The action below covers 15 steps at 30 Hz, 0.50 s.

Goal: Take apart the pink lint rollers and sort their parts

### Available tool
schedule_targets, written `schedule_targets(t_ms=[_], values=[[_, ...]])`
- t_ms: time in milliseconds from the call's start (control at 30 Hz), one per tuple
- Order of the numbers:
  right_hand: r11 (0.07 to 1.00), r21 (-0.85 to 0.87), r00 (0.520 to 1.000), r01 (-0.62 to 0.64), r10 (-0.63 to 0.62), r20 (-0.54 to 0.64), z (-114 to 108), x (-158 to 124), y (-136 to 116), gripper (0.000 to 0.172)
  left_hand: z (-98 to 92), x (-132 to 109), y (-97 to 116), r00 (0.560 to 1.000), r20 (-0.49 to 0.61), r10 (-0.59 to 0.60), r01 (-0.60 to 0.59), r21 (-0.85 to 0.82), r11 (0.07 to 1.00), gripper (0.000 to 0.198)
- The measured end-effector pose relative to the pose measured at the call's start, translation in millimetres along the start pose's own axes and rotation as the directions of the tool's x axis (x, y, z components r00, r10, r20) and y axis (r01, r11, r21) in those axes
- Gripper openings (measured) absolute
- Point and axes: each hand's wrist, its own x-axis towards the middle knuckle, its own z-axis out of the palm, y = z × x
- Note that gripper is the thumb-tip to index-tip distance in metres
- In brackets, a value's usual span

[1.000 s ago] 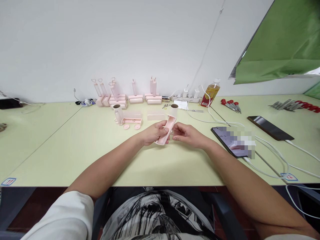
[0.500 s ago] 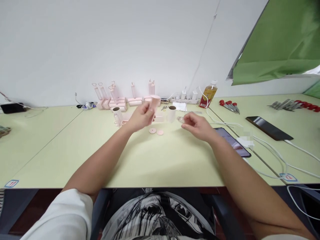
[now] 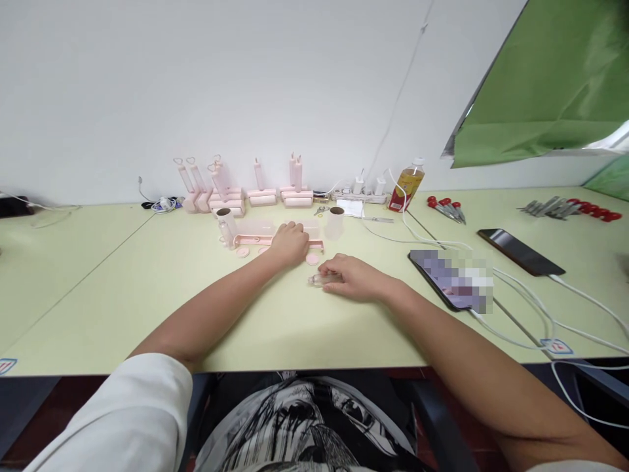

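Left hand palm down on the desk, fingers curved over a pink holder; gripped or merely covered, impossible to tell. Right hand loosely closed on a small clear piece poking out past its fingertips. Pink disc between both hands, white roll beyond.

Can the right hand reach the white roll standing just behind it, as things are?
Probably yes: only bare table lies between the right hand and the white roll, though it rests on a small clear part.
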Motion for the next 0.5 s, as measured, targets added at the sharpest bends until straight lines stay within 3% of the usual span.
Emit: schedule_targets(t_ms=[200,367,500], values=[[1.0,-0.022,1.0,0.015,-0.015,-0.011,0.6,3.1,0.7,0.016,2.5,-13.5,7.4,0.994,-0.1,-0.042,0.04,-0.022,0.999,0.05],[0.998,-0.029,0.998,-0.048,0.047,-0.031,-4.5,1.4,5.4,0.018,9.2,-4.7,3.7,0.99,-0.103,-0.093,0.092,-0.01,0.996,0.044],[0.997,0.015,0.996,-0.078,0.079,-0.031,-5.6,-0.2,6.3,0.018,2.3,2.8,-4.1,0.982,-0.143,-0.126,0.119,-0.051,0.992,0.039]])
